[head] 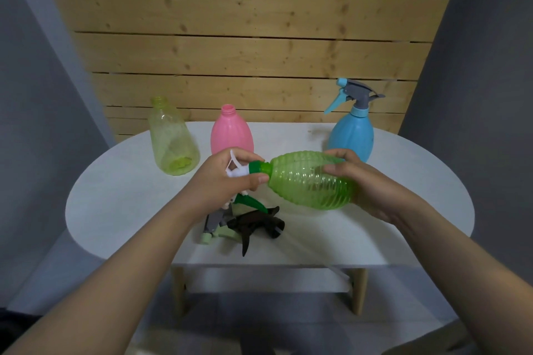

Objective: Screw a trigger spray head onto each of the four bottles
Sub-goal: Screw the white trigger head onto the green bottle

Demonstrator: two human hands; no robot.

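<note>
Counter (403, 210): white, rounded top.
Green bottle (311, 181): ribbed clear plastic, held on its side above the counter, empty.
Right hand (372, 184): grip clamped round the bottle's base.
Left hand (227, 179): grip closed on the white spray head (239, 170) at the bottle's green collar.
Blue bottle (350, 135): upright, head fitted.
Yellow bottle (173, 138), pink bottle (232, 135): upright, necks open.
Loose spray heads (245, 225): lying near the front edge.
</note>
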